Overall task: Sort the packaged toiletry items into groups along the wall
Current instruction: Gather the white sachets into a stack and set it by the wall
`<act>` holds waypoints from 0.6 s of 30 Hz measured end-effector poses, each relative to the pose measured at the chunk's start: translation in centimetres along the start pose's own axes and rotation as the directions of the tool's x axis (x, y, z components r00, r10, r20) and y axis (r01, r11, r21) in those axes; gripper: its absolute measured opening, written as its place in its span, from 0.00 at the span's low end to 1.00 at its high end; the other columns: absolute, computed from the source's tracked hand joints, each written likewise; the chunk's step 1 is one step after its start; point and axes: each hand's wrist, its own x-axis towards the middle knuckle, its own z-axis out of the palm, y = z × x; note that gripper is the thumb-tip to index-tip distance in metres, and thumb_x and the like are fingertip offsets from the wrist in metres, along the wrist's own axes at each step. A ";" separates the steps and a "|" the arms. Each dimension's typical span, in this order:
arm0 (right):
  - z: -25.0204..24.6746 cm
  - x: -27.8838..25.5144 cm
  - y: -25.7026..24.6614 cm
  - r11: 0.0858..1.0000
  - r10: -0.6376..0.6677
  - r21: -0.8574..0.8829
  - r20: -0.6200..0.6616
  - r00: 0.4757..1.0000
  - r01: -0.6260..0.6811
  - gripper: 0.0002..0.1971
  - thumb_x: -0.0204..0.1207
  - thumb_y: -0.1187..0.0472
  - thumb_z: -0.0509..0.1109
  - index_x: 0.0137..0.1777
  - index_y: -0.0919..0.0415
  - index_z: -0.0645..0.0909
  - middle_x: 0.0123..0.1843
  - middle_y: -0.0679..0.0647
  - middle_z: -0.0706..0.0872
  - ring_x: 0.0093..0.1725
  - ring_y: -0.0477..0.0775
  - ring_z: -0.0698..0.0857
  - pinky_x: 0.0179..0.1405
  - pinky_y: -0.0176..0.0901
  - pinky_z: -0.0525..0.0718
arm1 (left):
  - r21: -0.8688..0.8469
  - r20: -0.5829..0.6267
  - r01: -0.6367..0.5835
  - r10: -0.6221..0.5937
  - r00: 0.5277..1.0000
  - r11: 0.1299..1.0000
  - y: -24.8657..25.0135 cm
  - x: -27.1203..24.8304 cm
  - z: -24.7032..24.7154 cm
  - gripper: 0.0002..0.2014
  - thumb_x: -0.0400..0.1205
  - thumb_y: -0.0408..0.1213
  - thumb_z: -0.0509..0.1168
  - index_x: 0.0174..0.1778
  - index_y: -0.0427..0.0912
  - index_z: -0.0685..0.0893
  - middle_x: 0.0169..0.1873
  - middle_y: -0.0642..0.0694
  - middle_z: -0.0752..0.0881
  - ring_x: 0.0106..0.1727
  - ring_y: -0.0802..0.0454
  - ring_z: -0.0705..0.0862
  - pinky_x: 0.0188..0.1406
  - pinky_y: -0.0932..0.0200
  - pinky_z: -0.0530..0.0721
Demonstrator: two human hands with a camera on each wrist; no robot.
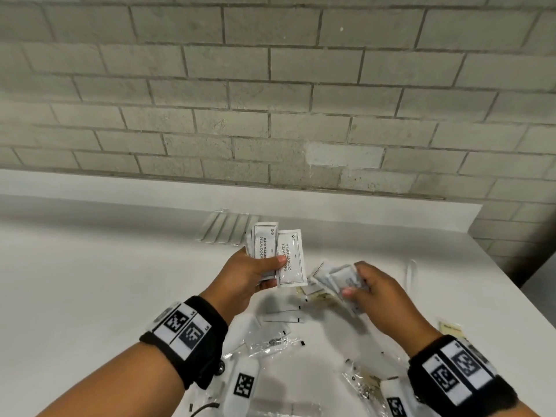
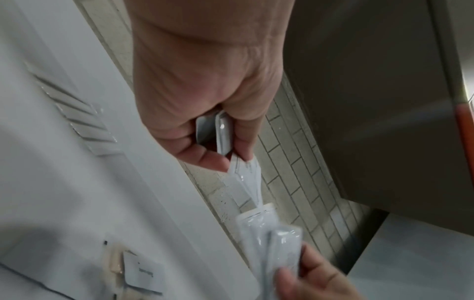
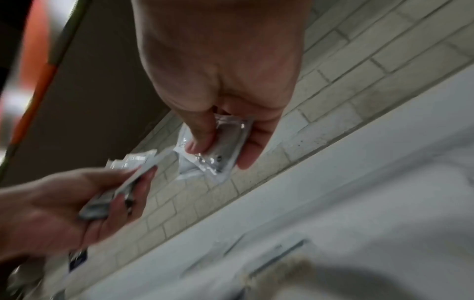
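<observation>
My left hand (image 1: 255,275) holds up a fan of white shampoo-with-conditioner sachets (image 1: 289,260), thumb pinching them from the front; in the left wrist view the sachets (image 2: 223,136) show edge-on between thumb and fingers. My right hand (image 1: 361,284) grips several more white sachets (image 1: 337,278) just to the right, a little lower; these sachets (image 3: 220,146) sit crinkled under its thumb. A row of long white wrapped items (image 1: 225,228) lies on the white table (image 1: 90,266) near the wall. Loose clear-wrapped packets (image 1: 270,335) are scattered on the table below my hands.
A grey brick wall (image 1: 270,100) runs along the table's far edge. The table's right edge (image 1: 517,266) drops off beside a wall corner. A cream packet (image 1: 451,328) lies at the right. White tagged devices (image 1: 243,383) and a cable sit at the near edge.
</observation>
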 end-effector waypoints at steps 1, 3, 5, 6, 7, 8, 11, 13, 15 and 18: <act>-0.5 0.2 -0.3 0.990 0.053 0.131 -0.009 0.999 -0.051 0.07 0.75 0.65 0.72 0.48 0.52 0.83 0.41 0.50 0.88 0.43 0.55 0.86 0.42 0.53 0.86 | 0.017 0.000 -0.004 0.004 1.000 1.000 -0.1 0.0 0.0 0.11 0.76 0.30 0.73 0.54 0.39 0.86 0.38 0.47 0.91 0.35 0.55 0.89 0.33 0.63 0.84; -1.6 0.8 -1.6 0.888 0.085 0.452 0.013 0.996 -0.082 0.10 0.78 0.69 0.69 0.52 0.53 0.85 0.44 0.51 0.92 0.45 0.55 0.88 0.41 0.46 0.86 | 0.062 0.025 0.012 -0.014 1.000 0.998 -0.1 0.1 0.1 0.13 0.76 0.30 0.73 0.56 0.38 0.85 0.40 0.46 0.91 0.37 0.54 0.89 0.32 0.62 0.84; -2.6 1.8 -3.0 0.769 0.036 0.631 0.115 0.993 -0.101 0.11 0.78 0.69 0.69 0.57 0.58 0.85 0.50 0.56 0.92 0.48 0.57 0.89 0.46 0.46 0.87 | 0.144 0.105 0.048 -0.063 0.992 0.988 0.0 0.0 0.4 0.13 0.75 0.29 0.73 0.56 0.37 0.85 0.42 0.44 0.91 0.40 0.50 0.89 0.33 0.62 0.84; -2.8 2.3 -3.8 0.747 0.010 0.652 0.188 0.982 -0.132 0.12 0.76 0.68 0.71 0.58 0.59 0.84 0.51 0.57 0.92 0.48 0.57 0.89 0.46 0.46 0.87 | 0.199 0.154 0.054 -0.086 0.984 0.978 0.1 -0.2 0.8 0.12 0.75 0.29 0.73 0.54 0.36 0.85 0.41 0.42 0.90 0.40 0.48 0.89 0.33 0.61 0.84; -2.7 2.8 -4.6 0.745 -0.010 0.643 0.276 0.961 -0.177 0.15 0.72 0.67 0.73 0.59 0.61 0.84 0.50 0.58 0.91 0.46 0.56 0.90 0.44 0.45 0.88 | 0.243 0.197 0.042 -0.091 0.976 0.969 0.3 -0.4 1.2 0.11 0.74 0.28 0.73 0.52 0.36 0.85 0.40 0.42 0.90 0.39 0.48 0.88 0.32 0.61 0.83; -2.4 3.2 -5.3 0.759 -0.021 0.614 0.355 0.935 -0.216 0.17 0.70 0.67 0.74 0.59 0.62 0.84 0.50 0.58 0.91 0.45 0.56 0.90 0.42 0.44 0.89 | 0.262 0.229 0.015 -0.077 0.970 0.965 0.5 -0.5 1.5 0.10 0.73 0.27 0.74 0.50 0.37 0.86 0.39 0.43 0.89 0.39 0.48 0.87 0.31 0.61 0.82; -0.7 3.8 -6.3 0.764 0.030 0.599 0.341 0.940 -0.241 0.16 0.73 0.72 0.73 0.61 0.67 0.82 0.53 0.63 0.91 0.47 0.59 0.91 0.46 0.50 0.90 | 0.190 0.264 -0.037 -0.015 0.964 0.981 0.9 -0.6 1.8 0.12 0.70 0.30 0.74 0.49 0.43 0.89 0.39 0.46 0.91 0.41 0.50 0.88 0.34 0.61 0.83; 0.2 3.6 -5.8 0.669 0.114 0.705 0.216 0.970 -0.236 0.15 0.77 0.72 0.68 0.63 0.68 0.80 0.55 0.67 0.90 0.51 0.66 0.90 0.50 0.59 0.88 | 0.119 0.236 0.001 -0.029 0.971 0.993 1.0 -0.6 1.2 0.13 0.73 0.27 0.73 0.53 0.44 0.87 0.41 0.47 0.91 0.42 0.51 0.88 0.37 0.60 0.85; 0.9 3.0 -4.9 0.575 0.157 0.777 0.203 0.967 -0.257 0.14 0.79 0.70 0.65 0.64 0.66 0.79 0.56 0.69 0.89 0.51 0.71 0.89 0.49 0.65 0.86 | 0.088 0.201 0.035 -0.052 0.978 0.996 0.7 -0.7 0.2 0.15 0.76 0.25 0.71 0.56 0.43 0.84 0.42 0.48 0.90 0.39 0.53 0.88 0.36 0.61 0.85; 1.7 1.7 -3.5 0.598 0.163 0.740 0.263 0.951 -0.307 0.13 0.80 0.70 0.64 0.63 0.64 0.80 0.56 0.66 0.90 0.51 0.66 0.89 0.48 0.58 0.88 | 0.104 0.146 0.059 -0.074 0.986 0.993 0.3 -1.0 -0.6 0.14 0.76 0.26 0.71 0.56 0.42 0.83 0.44 0.44 0.88 0.36 0.54 0.87 0.31 0.62 0.85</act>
